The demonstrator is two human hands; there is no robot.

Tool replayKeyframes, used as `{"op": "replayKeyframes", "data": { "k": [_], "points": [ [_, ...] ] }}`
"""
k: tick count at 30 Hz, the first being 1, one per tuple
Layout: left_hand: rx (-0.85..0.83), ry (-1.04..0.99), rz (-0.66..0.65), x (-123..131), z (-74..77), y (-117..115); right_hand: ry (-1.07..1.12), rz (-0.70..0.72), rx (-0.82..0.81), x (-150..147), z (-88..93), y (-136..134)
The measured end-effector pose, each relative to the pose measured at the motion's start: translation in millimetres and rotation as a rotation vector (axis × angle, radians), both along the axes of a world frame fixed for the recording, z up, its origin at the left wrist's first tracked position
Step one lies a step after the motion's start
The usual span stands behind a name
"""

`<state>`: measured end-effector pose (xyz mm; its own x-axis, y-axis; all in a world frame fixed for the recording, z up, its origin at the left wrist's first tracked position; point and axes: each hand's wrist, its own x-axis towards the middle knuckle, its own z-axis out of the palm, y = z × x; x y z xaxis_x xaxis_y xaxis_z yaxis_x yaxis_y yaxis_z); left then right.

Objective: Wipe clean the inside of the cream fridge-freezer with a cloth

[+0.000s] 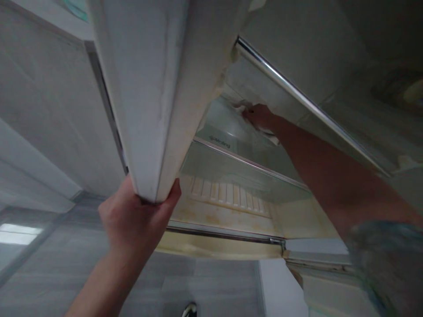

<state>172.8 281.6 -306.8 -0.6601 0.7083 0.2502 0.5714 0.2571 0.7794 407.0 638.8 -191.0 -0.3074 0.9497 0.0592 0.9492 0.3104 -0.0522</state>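
Note:
Seen from the head view, my left hand [134,209] wraps round the lower end of a white fridge door [145,110], fingers and thumb on either side. My right hand [259,115] reaches inside the fridge and presses a white cloth [272,138] against the surface above a glass shelf [218,121]; part of the cloth bunches at the fingertips. Faded lettering marks the shelf near its front trim [251,165]. Below it, the ribbed inner panel [228,193] carries yellow-brown stains.
A shiny metal bar [310,105] slants above my right forearm. At the fridge's bottom runs a yellowed front edge [221,246]. Grey flooring [165,281] lies below, with a shoe tip [190,309] on it. A pale cabinet panel [49,105] stands at left.

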Motion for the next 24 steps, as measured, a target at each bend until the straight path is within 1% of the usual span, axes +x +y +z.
{"op": "replayKeyframes", "data": {
  "k": [2, 3, 5, 7, 8, 9, 10, 11, 13, 14, 15, 17, 19, 21, 24],
  "points": [
    [0.019, 0.024, 0.009, -0.4, -0.6, 0.3, -0.016, 0.026, -0.057, 7.6, 6.2, -35.6],
    [0.032, 0.028, 0.001, -0.9, -0.8, 0.3, -0.012, 0.068, -0.079, 12.1, 7.1, -59.4],
    [0.055, 0.017, -0.038, -2.0, -0.8, 0.2, 0.072, 0.176, -0.096, 21.9, 4.0, -111.8],
    [0.074, -0.003, -0.059, -2.7, 0.2, 0.3, 0.129, 0.248, -0.052, 30.7, -3.2, -156.6],
    [0.078, -0.010, -0.058, -2.8, 1.1, 0.4, 0.139, 0.239, -0.017, 34.1, -6.3, -171.1],
    [0.075, -0.016, -0.048, -2.7, 2.2, 0.6, 0.134, 0.202, 0.042, 36.7, -7.9, -178.5],
    [0.065, -0.026, -0.038, -2.4, 3.4, 0.8, 0.112, 0.133, 0.123, 38.5, -7.4, -178.3],
    [0.054, -0.036, -0.029, -2.1, 4.7, 1.0, 0.072, 0.038, 0.210, 39.7, -4.7, -170.6],
    [0.020, -0.053, -0.021, -1.4, 6.9, 0.8, -0.027, -0.151, 0.357, 41.7, 5.7, -137.8],
    [0.003, -0.052, -0.014, -1.1, 7.5, 0.5, -0.076, -0.223, 0.369, 43.2, 11.6, -116.2],
    [-0.015, -0.047, -0.008, -0.9, 7.7, 0.1, -0.097, -0.246, 0.343, 45.2, 16.4, -93.8],
    [-0.052, -0.040, 0.005, -1.0, 6.8, -0.8, -0.113, -0.235, 0.226, 51.3, 19.4, -53.3],
    [-0.069, -0.043, 0.033, -1.5, 4.6, -1.1, -0.109, -0.209, 0.123, 59.7, 11.9, -25.4],
    [-0.071, -0.032, 0.061, -1.8, 2.2, -0.5, -0.094, -0.197, 0.102, 69.4, -2.2, -12.4],
    [-0.071, -0.027, 0.087, -0.9, 0.5, 2.6, -0.082, -0.158, 0.148, 84.4, -21.8, -16.0]
  ]
}}
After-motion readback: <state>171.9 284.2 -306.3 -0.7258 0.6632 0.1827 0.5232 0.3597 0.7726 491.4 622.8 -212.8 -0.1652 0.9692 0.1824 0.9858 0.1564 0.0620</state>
